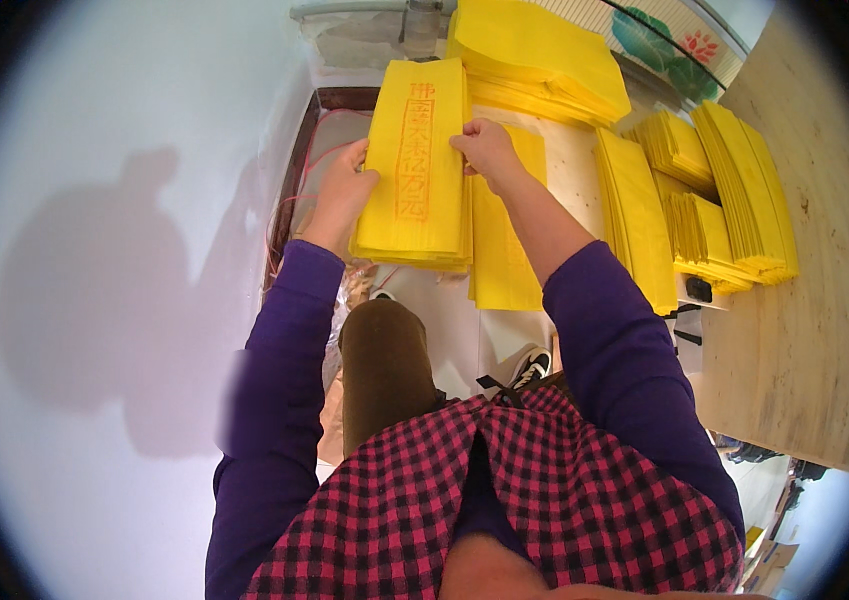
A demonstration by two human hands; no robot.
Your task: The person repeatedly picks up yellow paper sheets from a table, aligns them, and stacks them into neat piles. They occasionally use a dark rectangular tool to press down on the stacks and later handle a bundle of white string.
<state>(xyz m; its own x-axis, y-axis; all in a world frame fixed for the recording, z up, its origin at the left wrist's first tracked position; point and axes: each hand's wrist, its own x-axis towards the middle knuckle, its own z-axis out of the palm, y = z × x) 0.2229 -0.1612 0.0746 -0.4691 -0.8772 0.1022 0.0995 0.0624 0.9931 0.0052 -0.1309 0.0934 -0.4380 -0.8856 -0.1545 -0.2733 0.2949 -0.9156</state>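
A thick, long stack of yellow paper (384, 190) with red printing down its front is held up between my two hands. My left hand (342, 200) grips its left edge, thumb on the front and fingers toward the back. At the right edge, my right hand (487, 152) pinches the paper between thumb and bent fingers. Partly behind the held stack and to its right lies another yellow paper piece (509, 245), near the table's front edge. Whatever the fingers touch behind the held stack is hidden.
A broad yellow pile (539, 60) lies at the back of the pale table (569, 165). Several folded yellow bundles (744, 190) stand on the right, beside an upright wooden board (804, 330). A white wall (144, 120) borders the left side. My shoe (532, 368) shows below.
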